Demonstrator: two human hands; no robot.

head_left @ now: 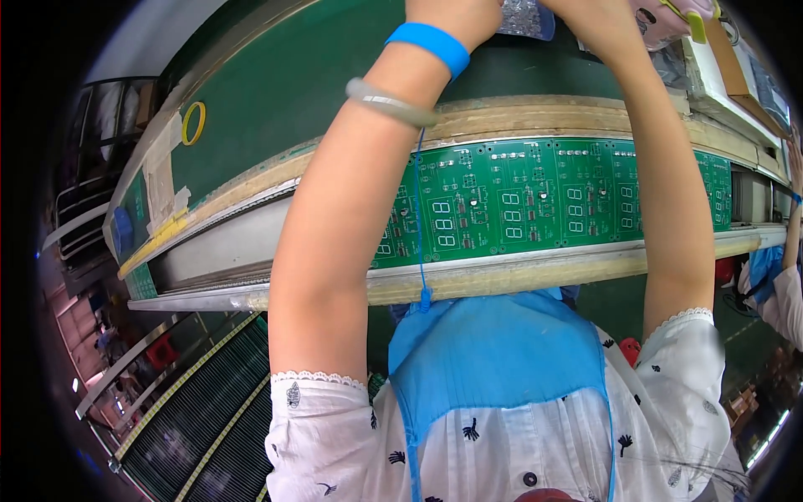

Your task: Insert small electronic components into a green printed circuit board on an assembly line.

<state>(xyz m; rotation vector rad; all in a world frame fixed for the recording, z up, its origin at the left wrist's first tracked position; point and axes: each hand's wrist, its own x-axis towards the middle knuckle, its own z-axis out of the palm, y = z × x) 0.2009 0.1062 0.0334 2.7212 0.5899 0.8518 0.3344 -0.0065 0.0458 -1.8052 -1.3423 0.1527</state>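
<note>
Both arms reach over the bench to the top edge of the view. My left hand (458,18) is cut off there, its fingers out of sight, beside a blue bin (545,27) of small clear parts. My right hand (595,25) lies at the bin's other side, fingers also cut off. Whether either hand holds anything is hidden. On my left wrist sit a blue wrist strap (431,47) and a pale bangle (391,104). Beneath my arms, a row of green circuit boards (542,197) with white digit outlines and small components lies between the rails.
A thin blue cord (421,217) hangs from the strap to the front rail (510,284). A yellow ring (193,124) lies on the green bench top at left. A pink container (665,25) stands at far right. A black slotted rack (201,410) is lower left. Another person's arm (793,209) shows at right.
</note>
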